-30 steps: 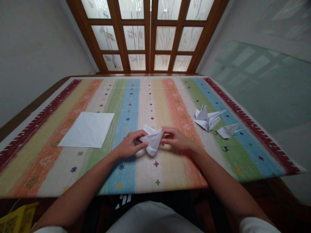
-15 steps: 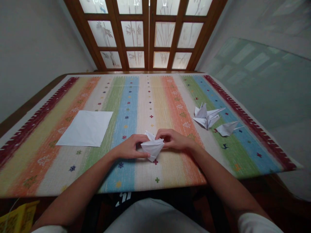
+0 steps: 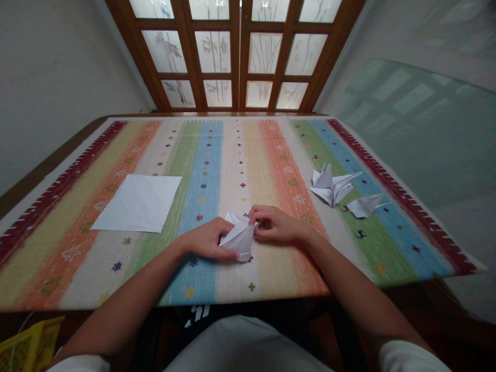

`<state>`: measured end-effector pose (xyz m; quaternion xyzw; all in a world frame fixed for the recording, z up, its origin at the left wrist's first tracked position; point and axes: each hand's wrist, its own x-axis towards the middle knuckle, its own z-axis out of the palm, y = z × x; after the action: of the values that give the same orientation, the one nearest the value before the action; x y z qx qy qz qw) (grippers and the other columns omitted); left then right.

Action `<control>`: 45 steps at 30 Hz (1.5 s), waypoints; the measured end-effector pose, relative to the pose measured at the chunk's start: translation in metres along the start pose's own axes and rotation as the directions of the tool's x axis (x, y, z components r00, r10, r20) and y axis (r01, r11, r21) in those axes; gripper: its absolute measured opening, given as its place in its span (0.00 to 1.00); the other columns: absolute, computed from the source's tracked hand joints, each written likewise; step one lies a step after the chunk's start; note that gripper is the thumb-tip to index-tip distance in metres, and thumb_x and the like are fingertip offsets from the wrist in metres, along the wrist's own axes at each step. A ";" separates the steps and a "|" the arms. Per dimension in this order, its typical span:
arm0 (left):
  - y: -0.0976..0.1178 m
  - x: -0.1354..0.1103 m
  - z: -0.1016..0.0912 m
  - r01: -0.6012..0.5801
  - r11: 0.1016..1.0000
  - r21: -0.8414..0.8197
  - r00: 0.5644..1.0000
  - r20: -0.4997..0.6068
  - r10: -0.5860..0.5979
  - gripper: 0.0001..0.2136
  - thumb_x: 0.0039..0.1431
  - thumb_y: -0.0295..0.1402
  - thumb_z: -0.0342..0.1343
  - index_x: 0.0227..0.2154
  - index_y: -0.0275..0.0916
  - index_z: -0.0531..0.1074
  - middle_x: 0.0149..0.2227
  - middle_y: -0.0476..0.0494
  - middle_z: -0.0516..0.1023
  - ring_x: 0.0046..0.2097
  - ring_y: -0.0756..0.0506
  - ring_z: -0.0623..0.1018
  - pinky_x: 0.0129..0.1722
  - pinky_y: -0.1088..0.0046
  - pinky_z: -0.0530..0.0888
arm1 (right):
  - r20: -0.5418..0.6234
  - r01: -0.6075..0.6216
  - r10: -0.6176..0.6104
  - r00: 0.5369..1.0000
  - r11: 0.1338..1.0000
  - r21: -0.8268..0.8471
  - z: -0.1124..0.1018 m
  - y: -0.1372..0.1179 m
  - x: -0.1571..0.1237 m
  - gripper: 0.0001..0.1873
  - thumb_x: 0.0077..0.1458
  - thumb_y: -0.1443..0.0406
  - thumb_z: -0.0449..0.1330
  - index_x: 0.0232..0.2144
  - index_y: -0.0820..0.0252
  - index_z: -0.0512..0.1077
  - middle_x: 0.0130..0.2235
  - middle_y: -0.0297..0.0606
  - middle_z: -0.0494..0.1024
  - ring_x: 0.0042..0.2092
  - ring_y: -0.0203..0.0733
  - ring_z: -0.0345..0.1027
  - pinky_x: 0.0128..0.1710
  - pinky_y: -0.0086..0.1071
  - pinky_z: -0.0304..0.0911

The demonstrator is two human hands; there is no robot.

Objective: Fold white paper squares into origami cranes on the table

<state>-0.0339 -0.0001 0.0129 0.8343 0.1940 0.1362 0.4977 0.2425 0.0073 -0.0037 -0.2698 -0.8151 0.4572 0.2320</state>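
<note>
A folded white paper figure [image 3: 239, 242], pointed at its ends, is held between both hands just above the tablecloth at the near middle of the table. My left hand [image 3: 209, 238] grips its left side, thumb along the lower front and fingers behind. At the upper right corner of the paper, my right hand [image 3: 273, 223] pinches a tip between thumb and curled fingers. Off to the right lie folded paper cranes [image 3: 331, 188] in a cluster, and a single paper crane [image 3: 364, 205] beside them. On the left rests a flat white sheet of paper [image 3: 137, 203].
A striped tablecloth [image 3: 228, 170] covers the table. Beyond the far edge stand wooden doors with glass panes [image 3: 238, 57]. A glass panel [image 3: 422, 134] leans along the right wall. Below the table's left front corner is a yellow basket [image 3: 33, 341].
The folded paper has tilted and shifted slightly left in my left hand. My right hand has closed in on its upper right tip. The whole view has shifted a little.
</note>
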 end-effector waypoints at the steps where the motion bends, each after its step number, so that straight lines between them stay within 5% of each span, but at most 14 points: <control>1: -0.001 0.000 0.000 0.012 1.000 -0.009 1.000 0.009 -0.012 0.17 0.62 0.45 0.64 0.28 0.37 0.73 0.25 0.52 0.71 0.27 0.51 0.68 0.28 0.75 0.62 | -0.001 -0.007 0.007 1.000 1.000 -0.002 0.000 0.000 0.000 0.05 0.61 0.64 0.67 0.38 0.58 0.77 0.43 0.38 0.76 0.40 0.39 0.70 0.39 0.31 0.66; 13: -0.004 -0.004 0.001 0.091 0.995 -0.037 0.995 0.034 -0.090 0.20 0.65 0.49 0.61 0.28 0.38 0.70 0.23 0.52 0.67 0.25 0.51 0.66 0.25 0.75 0.60 | 0.056 0.000 -0.001 0.998 1.000 0.024 -0.003 0.001 -0.001 0.14 0.69 0.54 0.62 0.41 0.59 0.74 0.44 0.40 0.74 0.41 0.40 0.68 0.40 0.32 0.66; 19: -0.007 -0.003 -0.002 0.046 0.999 -0.014 0.996 0.075 -0.045 0.19 0.68 0.48 0.58 0.28 0.37 0.72 0.25 0.51 0.68 0.27 0.51 0.66 0.27 0.75 0.61 | 0.186 -0.017 -0.002 0.983 0.995 0.100 -0.008 -0.002 -0.002 0.18 0.63 0.53 0.70 0.49 0.56 0.80 0.51 0.40 0.71 0.47 0.40 0.69 0.45 0.32 0.69; 25: -0.007 -0.002 -0.004 0.003 1.000 -0.009 0.995 0.096 -0.002 0.18 0.69 0.46 0.57 0.30 0.36 0.74 0.26 0.50 0.70 0.27 0.50 0.67 0.29 0.74 0.62 | 0.104 -0.140 0.124 0.987 0.977 0.163 -0.003 0.003 -0.001 0.20 0.55 0.49 0.75 0.33 0.59 0.81 0.50 0.39 0.70 0.42 0.37 0.69 0.39 0.29 0.69; 31: -0.005 -0.004 -0.008 0.007 0.999 0.052 1.000 0.029 -0.008 0.22 0.70 0.49 0.56 0.25 0.37 0.71 0.26 0.49 0.70 0.28 0.50 0.67 0.29 0.74 0.63 | 0.055 -0.078 0.071 0.996 0.987 0.139 -0.007 0.003 -0.001 0.16 0.59 0.51 0.73 0.38 0.57 0.84 0.56 0.43 0.73 0.54 0.46 0.71 0.52 0.38 0.71; 34: -0.004 -0.003 -0.009 -0.016 0.997 0.074 1.000 -0.017 0.017 0.22 0.70 0.49 0.56 0.25 0.37 0.71 0.26 0.49 0.71 0.28 0.49 0.68 0.30 0.73 0.64 | 0.069 -0.091 0.078 0.995 0.973 0.212 -0.008 0.004 -0.001 0.18 0.57 0.51 0.75 0.42 0.56 0.84 0.60 0.43 0.74 0.55 0.46 0.73 0.50 0.36 0.72; 45: -0.005 -0.002 -0.007 0.009 0.998 0.059 0.999 -0.041 -0.006 0.21 0.69 0.48 0.58 0.25 0.37 0.73 0.27 0.48 0.73 0.29 0.49 0.71 0.32 0.73 0.66 | 0.084 -0.060 0.054 0.995 0.996 0.067 -0.007 0.000 0.001 0.15 0.61 0.51 0.71 0.35 0.55 0.86 0.45 0.39 0.79 0.46 0.44 0.73 0.47 0.35 0.68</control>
<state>-0.0390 0.0063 0.0119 0.8450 0.2111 0.1454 0.4693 0.2459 0.0125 -0.0006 -0.2656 -0.7996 0.5024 0.1942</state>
